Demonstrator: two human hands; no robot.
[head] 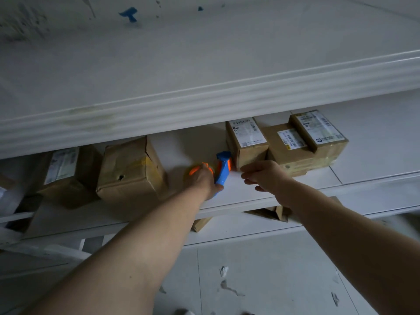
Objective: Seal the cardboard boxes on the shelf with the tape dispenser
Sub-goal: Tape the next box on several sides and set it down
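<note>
A blue and orange tape dispenser (pixel 222 167) stands on the white shelf (pixel 250 189), its head close to a small labelled cardboard box (pixel 246 144). My left hand (pixel 203 180) grips the dispenser's handle from behind, next to its tape roll. My right hand (pixel 264 175) hovers just right of the dispenser, fingers loosely spread toward the small box's front corner, holding nothing. Right of that box lie a flat box (pixel 286 148) and a third labelled box (pixel 322 135) on top of it. A dented box (pixel 129 169) sits to the left.
Another labelled box (pixel 63 171) stands at the shelf's far left. An upper shelf (pixel 204 96) overhangs the boxes and hides their back parts. Cardboard pieces (pixel 275 212) show on a lower level. Below is a tiled floor (pixel 250 280) with paint marks.
</note>
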